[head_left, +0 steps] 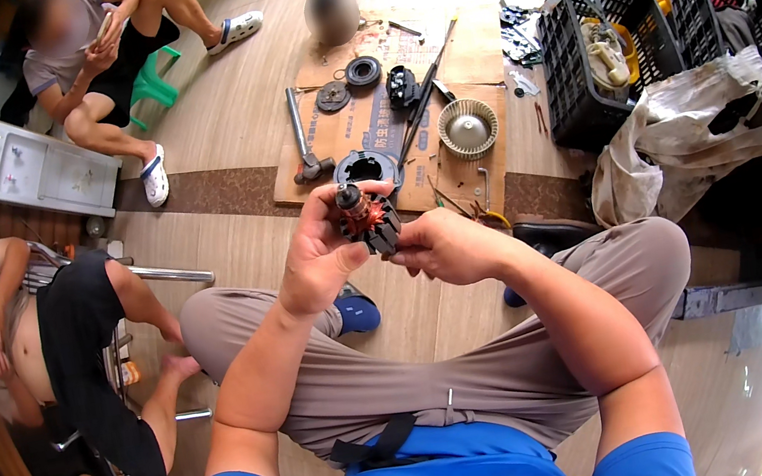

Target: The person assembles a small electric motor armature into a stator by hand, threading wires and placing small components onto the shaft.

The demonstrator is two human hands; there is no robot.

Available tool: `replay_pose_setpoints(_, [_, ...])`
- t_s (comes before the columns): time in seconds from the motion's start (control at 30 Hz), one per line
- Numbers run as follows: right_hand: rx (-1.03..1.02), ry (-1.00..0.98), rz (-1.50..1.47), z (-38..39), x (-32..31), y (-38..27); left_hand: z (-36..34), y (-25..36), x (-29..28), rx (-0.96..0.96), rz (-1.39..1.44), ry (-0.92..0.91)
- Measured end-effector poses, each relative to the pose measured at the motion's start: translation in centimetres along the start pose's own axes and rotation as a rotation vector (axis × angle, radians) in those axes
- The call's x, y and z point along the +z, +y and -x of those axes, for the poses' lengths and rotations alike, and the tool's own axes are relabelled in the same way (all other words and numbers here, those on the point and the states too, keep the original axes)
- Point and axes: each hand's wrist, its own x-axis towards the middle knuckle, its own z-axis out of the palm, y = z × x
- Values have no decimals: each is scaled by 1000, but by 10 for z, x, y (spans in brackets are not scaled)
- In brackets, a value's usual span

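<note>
Motor armature [368,219] clamped between left hand [322,260] fingers and right hand [444,246] fingertips, above the lap. Risk: a slipped grip drops it onto the cardboard sheet [383,127], likely bending the copper windings.

Motor armature [368,218] with copper windings gripped between left hand [323,253] and right hand [448,245], above cardboard sheet [382,122] bearing hammer [304,140] and fan wheel [468,127].

Bright daylight glares at right; fisheye edges bend, corners black.
</note>
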Motion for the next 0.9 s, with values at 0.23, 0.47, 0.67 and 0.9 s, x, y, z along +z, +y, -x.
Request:
replay_pose_setpoints(0.23, [8,59,-52,1,-21,7,-3,6,-6,16,127,-8])
replay_pose_setpoints(0.47, [-421,688,410,6,-36,13,-4,10,-7,-8,248,-26])
replay_pose_setpoints(0.67, [-443,893,762,22,-49,9,-1,15,-13,-262,-59,-88])
replay_pose_setpoints(0.9, [-551,1017,929,40,-51,-8,-6,9,-22,-242,-149,81])
